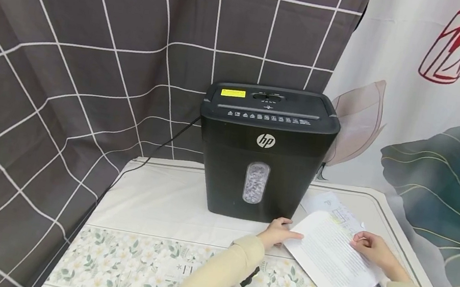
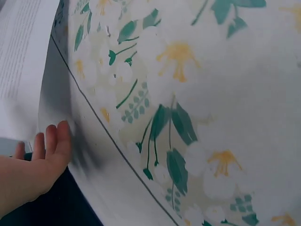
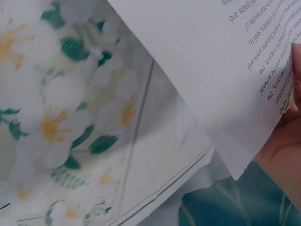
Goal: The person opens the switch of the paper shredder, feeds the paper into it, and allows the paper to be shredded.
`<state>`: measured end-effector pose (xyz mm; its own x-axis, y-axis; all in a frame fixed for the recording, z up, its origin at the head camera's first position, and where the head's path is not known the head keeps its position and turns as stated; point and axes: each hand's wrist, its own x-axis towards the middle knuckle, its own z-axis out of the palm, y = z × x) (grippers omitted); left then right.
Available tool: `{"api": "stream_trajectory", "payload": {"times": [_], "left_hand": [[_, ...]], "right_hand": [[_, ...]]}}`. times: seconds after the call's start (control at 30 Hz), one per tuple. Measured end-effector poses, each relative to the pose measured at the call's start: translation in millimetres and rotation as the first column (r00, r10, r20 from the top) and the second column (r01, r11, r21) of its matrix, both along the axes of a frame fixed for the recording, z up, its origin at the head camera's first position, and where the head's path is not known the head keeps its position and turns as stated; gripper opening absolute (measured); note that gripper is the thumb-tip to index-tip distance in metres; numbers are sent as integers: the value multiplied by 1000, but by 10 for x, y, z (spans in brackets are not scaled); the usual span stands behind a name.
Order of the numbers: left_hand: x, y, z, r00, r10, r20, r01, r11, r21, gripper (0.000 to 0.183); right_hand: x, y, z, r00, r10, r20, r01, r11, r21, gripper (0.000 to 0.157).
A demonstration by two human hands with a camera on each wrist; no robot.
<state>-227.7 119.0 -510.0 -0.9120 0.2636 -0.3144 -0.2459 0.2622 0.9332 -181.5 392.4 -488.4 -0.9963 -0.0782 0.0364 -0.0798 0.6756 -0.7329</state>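
Observation:
My right hand (image 1: 374, 252) pinches the right edge of a white printed sheet of paper (image 1: 331, 258), which is raised at an angle over the table. Close up in the right wrist view, the printed sheet (image 3: 202, 70) slants past the right hand (image 3: 282, 136), which is partly cut off by the frame. At the sheet's left corner is my left hand (image 1: 275, 232), its thumb touching the paper. Its fingers look loosely extended in the left wrist view, where the left hand (image 2: 42, 165) is beside the sheet's edge. Another paper with handwriting (image 1: 345, 219) lies partly hidden behind the printed sheet.
A black HP paper shredder (image 1: 227, 163) stands at the back of the table, shreds showing through its window (image 1: 256, 182). Its black cord (image 1: 158, 147) runs off left. A floral cloth strip (image 1: 126, 267) covers the table's front. Grey checked curtain (image 1: 93, 43) hangs behind.

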Motion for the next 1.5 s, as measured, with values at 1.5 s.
{"api": "stream_trajectory", "payload": {"times": [1.5], "left_hand": [[-73, -1636, 368, 952, 235, -195, -205, 965, 163, 36]], "right_hand": [[-149, -1248, 448, 981, 167, -98, -192, 777, -600, 37]]}}
